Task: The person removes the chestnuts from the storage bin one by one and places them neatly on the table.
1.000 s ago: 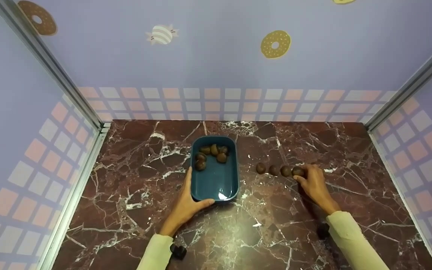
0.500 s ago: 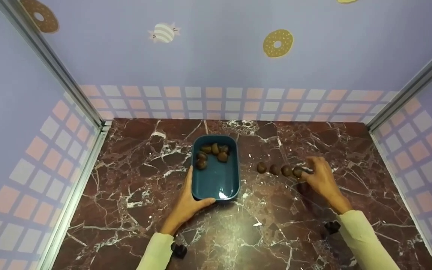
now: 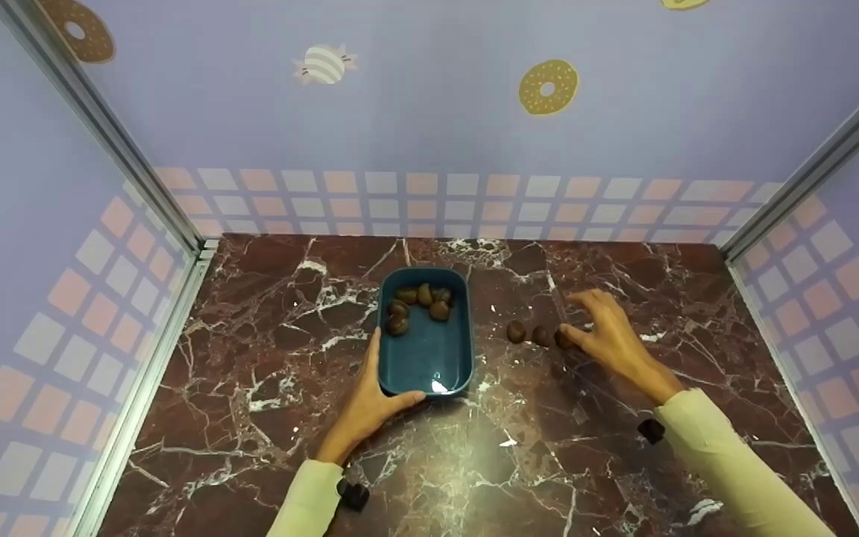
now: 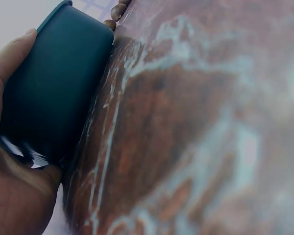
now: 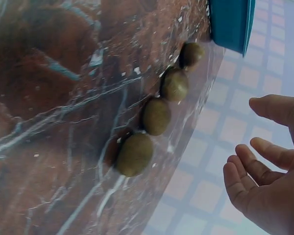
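The left hand (image 3: pixel 366 403) grasps the near left corner of a teal tray (image 3: pixel 429 358) that rests on the marble tabletop (image 3: pixel 265 373): the thumb lies along the tray's left wall and the fingers wrap its near end. The left wrist view shows the same hold, with the palm (image 4: pixel 14 196) under the tray's (image 4: pixel 54 88) rounded corner and the thumb along its side. Five brown nuts (image 3: pixel 420 304) lie bunched at the tray's far end, the near part of its floor bare.

To the right of the tray, a row of brown nuts (image 3: pixel 539 335) lies on the tabletop, running away from the tray's right wall. The head view shows three of them, with the right hand (image 3: pixel 608 339) over the end of the row farthest from the tray. The right wrist view shows four nuts (image 5: pixel 157 116) in a line leading off from the tray's (image 5: pixel 230 22) corner. The right hand's grip is released: its fingers (image 5: pixel 264 154) are spread and relaxed, holding nothing, and hang above the row, apart from the nuts in that view. Both forearms wear pale yellow sleeves (image 3: pixel 728 470)
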The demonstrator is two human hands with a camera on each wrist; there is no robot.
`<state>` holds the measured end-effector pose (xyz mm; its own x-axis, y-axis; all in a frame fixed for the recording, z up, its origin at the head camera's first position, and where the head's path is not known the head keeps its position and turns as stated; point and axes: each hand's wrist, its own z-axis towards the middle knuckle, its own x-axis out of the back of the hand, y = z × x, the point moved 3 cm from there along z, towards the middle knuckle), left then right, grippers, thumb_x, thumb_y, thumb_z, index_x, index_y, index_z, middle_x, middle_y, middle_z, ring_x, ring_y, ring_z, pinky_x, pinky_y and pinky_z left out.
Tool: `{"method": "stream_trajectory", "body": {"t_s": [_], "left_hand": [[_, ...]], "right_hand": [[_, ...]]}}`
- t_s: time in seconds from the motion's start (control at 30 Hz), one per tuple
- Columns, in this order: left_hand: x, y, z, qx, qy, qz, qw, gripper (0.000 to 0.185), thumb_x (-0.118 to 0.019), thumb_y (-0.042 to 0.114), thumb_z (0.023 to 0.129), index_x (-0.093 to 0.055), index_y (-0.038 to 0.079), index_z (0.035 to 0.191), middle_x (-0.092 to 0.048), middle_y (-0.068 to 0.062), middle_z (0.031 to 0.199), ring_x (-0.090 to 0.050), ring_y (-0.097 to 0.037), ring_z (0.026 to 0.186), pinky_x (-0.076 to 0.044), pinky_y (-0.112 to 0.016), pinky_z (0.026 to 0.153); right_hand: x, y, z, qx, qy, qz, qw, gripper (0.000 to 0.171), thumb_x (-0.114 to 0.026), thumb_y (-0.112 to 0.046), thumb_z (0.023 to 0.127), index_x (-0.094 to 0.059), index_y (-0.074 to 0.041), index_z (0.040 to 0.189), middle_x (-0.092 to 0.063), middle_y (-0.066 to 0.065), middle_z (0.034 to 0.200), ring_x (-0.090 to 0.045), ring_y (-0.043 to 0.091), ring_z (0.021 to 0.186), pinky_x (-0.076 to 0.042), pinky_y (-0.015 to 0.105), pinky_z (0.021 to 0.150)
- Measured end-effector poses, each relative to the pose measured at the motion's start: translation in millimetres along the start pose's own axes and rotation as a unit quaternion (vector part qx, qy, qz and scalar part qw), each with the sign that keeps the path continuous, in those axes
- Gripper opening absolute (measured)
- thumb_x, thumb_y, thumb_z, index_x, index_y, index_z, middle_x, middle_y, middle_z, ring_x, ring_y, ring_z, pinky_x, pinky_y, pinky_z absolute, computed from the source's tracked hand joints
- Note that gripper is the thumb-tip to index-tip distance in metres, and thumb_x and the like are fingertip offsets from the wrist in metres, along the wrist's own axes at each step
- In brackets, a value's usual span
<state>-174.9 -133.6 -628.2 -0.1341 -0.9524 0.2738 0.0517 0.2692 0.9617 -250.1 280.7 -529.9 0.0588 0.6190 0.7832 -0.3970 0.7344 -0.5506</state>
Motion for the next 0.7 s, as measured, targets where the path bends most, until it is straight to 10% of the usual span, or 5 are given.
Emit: {"method": "stream_trajectory", "body": {"t_s": [0.7], "left_hand": [[-0.3, -1.3, 1.4, -0.011, 0.012, 0.009, 0.9998, 0.137, -0.101, 0.032, 0.082, -0.005, 0.016, 0.179, -0.005, -0.02, 0.184, -0.01, -0.042, 0.168, -0.017, -0.068, 0.131]], "right_hand": [[-28.2, -60.5, 33.5, 0.103, -0.08, -0.019, 0.991, 0.049, -0.089, -0.011, 0.092, -0.069, 0.007, 0.133, -0.066, 0.024, 0.133, -0.06, 0.042, 0.125, -0.049, 0.059, 0.113]]}}
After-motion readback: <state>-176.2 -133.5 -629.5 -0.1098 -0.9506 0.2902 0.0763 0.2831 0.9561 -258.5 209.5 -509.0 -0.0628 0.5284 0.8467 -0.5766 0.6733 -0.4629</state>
